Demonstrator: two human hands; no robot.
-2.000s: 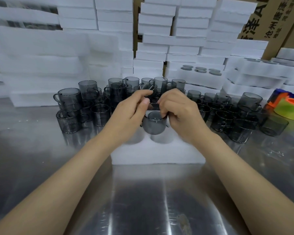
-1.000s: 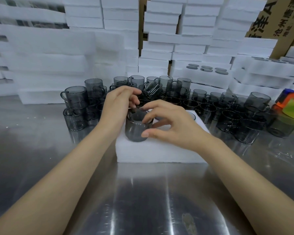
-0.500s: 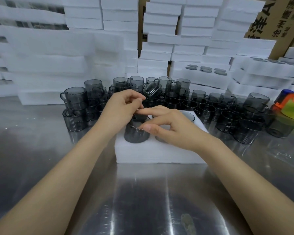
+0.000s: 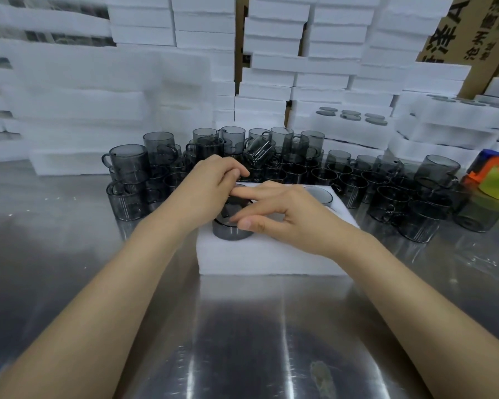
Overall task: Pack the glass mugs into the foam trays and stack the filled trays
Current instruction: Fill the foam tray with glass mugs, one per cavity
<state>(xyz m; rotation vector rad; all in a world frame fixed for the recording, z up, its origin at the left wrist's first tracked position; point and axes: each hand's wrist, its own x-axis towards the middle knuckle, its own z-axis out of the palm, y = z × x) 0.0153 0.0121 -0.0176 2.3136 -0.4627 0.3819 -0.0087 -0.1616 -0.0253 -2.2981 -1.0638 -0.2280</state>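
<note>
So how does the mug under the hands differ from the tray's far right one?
The grey glass mug under the hands sticks out of the white foam tray; the far-right grey glass mug is sunk to its rim. The left hand and right hand touch the first; the second is untouched. Both are tinted glass.

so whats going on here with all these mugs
A person is packing smoky glass mugs into a white foam tray on a steel table. The left hand and right hand both hold one mug, set partway into the tray's near-left pocket. A second mug already sits in a far pocket. Dozens of loose mugs wait behind the tray, with stacked foam trays beyond.
</note>
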